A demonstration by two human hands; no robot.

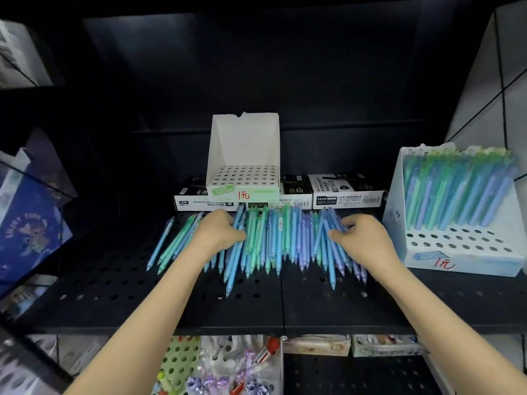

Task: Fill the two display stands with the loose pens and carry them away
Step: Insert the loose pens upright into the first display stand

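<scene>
Both forearms are reaching over the perforated shelf (pixel 370 306); the left hand (pixel 219 232) and right hand (pixel 362 240) are curling fingers around loose pens (pixel 273 240), gathering them. Next, probably, comes lifting a bunch and slotting it upright into the empty stand (pixel 242 149) or the half-filled stand (pixel 456 252).

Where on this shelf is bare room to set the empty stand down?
Bare shelf runs along the front, between the pens and its edge, and at far left beside them. Crowded: the middle, where left hand and right hand grip pens; the back, marker boxes under the empty stand; the right, the part-filled stand.
</scene>
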